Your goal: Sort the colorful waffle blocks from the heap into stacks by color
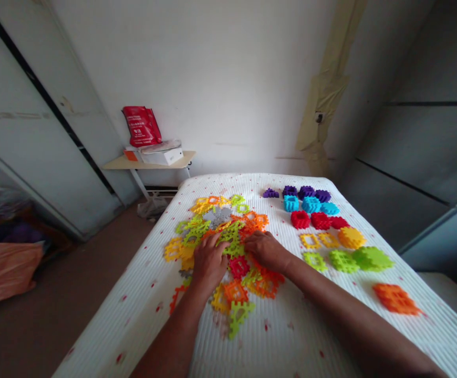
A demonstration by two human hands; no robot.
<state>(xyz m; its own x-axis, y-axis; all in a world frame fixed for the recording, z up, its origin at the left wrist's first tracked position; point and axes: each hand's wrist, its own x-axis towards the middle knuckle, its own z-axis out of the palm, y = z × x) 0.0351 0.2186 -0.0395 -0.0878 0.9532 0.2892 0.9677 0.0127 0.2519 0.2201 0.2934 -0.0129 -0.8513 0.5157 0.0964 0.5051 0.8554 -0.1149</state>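
Both hands are in a loose pile of flat plastic pieces in green, orange, yellow, grey and red. My left hand (pixel 211 258) rests on the pile's middle, its fingers apart at the edge of a green lattice piece (pixel 233 237). On the pile's right side, my right hand (pixel 263 248) has its fingers curled down by orange pieces (pixel 255 223); what they hold, if anything, is hidden. A red square piece (pixel 239 266) lies between the hands, nearer the camera. Grey pieces (pixel 218 215) lie beyond them. A green triangular piece (pixel 239 316) is at the near end of the pile.
Stacks sorted by colour stand at the right: purple (pixel 306 192), blue (pixel 311 203), red (pixel 320 220), yellow (pixel 351 237), green (pixel 372 258) and orange (pixel 396 298). Behind, a small table (pixel 153 164) bears a white box (pixel 164 155) and a red bag (pixel 142 126).
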